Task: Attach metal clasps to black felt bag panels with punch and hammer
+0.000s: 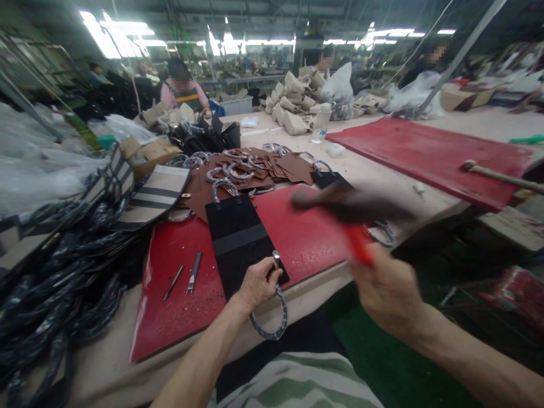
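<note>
My left hand (258,282) is closed in a pinch round a short metal punch (276,258), held upright at the near right corner of a black bag panel (236,226). That panel lies on a red board (170,306), with one plastic-wrapped handle (225,188) at its far end. Another wrapped handle (284,320) loops over the board's near edge, below my left hand. Raised to the right, my right hand (386,286) is wrapped round the red grip of a hammer (346,204), whose head is smeared by motion. A pronged chisel (194,272) and a thin metal rod (173,282) lie left of the panel.
Brown panels (263,167) with wrapped handles are heaped behind the board. Striped bag pieces (157,190) and black wrapped handles (63,294) pile up at left. A second red board (425,153) bears a wooden-handled tool (501,177). People sit further back.
</note>
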Available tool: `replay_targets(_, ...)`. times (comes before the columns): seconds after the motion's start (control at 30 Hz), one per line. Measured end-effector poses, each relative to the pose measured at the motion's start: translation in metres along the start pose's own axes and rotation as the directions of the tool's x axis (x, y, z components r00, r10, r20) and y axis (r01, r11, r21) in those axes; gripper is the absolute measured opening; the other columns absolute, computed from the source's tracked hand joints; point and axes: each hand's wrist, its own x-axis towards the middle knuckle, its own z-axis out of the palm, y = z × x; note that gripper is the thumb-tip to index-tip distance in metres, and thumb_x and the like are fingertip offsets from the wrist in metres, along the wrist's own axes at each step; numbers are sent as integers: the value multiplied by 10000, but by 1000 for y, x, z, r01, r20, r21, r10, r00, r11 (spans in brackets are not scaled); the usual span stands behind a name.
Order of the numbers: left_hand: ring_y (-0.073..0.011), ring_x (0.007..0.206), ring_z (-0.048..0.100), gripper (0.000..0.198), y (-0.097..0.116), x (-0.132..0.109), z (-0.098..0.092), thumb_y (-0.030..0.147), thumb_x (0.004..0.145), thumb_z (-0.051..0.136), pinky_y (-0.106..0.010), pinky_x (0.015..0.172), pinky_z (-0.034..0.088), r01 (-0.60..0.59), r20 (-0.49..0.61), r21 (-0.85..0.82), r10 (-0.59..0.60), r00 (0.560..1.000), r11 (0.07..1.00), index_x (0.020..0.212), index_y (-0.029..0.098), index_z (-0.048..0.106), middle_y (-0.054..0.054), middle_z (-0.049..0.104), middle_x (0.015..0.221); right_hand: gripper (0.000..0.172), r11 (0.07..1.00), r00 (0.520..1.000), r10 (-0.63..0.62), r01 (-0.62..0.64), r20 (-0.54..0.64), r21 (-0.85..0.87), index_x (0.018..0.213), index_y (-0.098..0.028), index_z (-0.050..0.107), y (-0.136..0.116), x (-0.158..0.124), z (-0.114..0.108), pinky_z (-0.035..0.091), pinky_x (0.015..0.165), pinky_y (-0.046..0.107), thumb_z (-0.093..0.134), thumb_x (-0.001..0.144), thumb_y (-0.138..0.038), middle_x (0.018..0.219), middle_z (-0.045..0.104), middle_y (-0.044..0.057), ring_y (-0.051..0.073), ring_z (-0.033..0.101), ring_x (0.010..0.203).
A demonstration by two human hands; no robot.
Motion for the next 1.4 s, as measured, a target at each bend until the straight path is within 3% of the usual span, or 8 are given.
replay_targets(0.1, -182, 828, 688, 85, 0, 0, 0, 201, 871, 581, -283, 778, 548, -1, -5, 2, 1, 1000, 1000, 934, 202, 638, -58, 716, 935, 267, 954, 863, 126, 29, 490, -297, 754, -229, 432, 30, -14, 11, 197, 507, 305, 458, 961, -395, 591, 521, 13, 152, 426, 463)
replay_targets(0.37, -167, 796, 661, 114, 2, 0, -3, 200, 876, 579, -274, 766, 532, 14, 15, -3, -13, 1000, 1000, 978, 207, 628, -42, 695, 918, 290, 912, 735, 381, -198, 561, -360, 812, -197, 501, 99, -10, 65, 299, 603, 279, 371, 1035, -329, 736, 605, 50, 194, 574, 684)
replay_targets(0.6, -190, 927, 674, 151, 4, 0, -2, 201, 889, 569, -305, 867, 545, -1, 19, 31, 0, 1000, 1000, 1035, 217, 603, -55, 692, 1024, 317, 893, 949, 58, 90, 311, -440, 1224, -114, 561, 85, -8, 130, 372, 906, 404, 542, 940, -253, 1271, 551, 192, 326, 495, 1137)
replay_targets(0.97, -209, 1107, 654, 186, 9, 2, 3, 187, 919, 499, -342, 995, 529, -101, 143, -16, 103, 984, 995, 1050, 204, 630, -91, 693, 1155, 411, 988, 893, -28, 93, 449, -124, 1274, -132, 575, 62, -48, 168, 319, 1050, 441, 510, 869, -163, 1394, 512, 158, 303, 435, 1249)
replay_targets(1.07, -205, 993, 700, 172, 8, 9, 1, 280, 939, 510, -354, 920, 571, 167, -81, -199, -186, 979, 966, 1010, 185, 634, -100, 713, 1067, 389, 987, 884, -15, 89, 468, -136, 1259, -149, 578, 61, -44, 164, 344, 1021, 433, 553, 873, -192, 1387, 524, 136, 294, 446, 1234)
replay_targets(1.17, -209, 880, 728, 283, 5, 14, -19, 423, 941, 521, -373, 827, 602, 327, -317, -535, -544, 777, 779, 972, 154, 604, -98, 712, 994, 382, 986, 883, -10, 86, 470, -141, 1245, -156, 584, 59, -42, 161, 350, 1007, 429, 599, 869, -218, 1391, 524, 124, 293, 444, 1233)
replay_targets(1.23, -212, 866, 727, 327, 2, 10, -45, 464, 904, 567, -373, 825, 593, 343, -340, -563, -589, 733, 752, 964, 146, 616, -87, 710, 984, 381, 988, 886, -8, 80, 464, -135, 1248, -157, 583, 59, -42, 161, 345, 1014, 426, 603, 872, -218, 1396, 521, 123, 292, 441, 1239)
replay_targets(1.4, -200, 736, 667, 307, -11, -26, -128, 469, 844, 576, -289, 700, 496, 675, -364, 82, -609, 705, 733, 807, 179, 672, -34, 698, 762, 392, 989, 886, -11, 78, 464, -125, 1274, -143, 570, 60, -44, 162, 327, 1034, 432, 573, 887, -202, 1404, 519, 134, 296, 438, 1253)
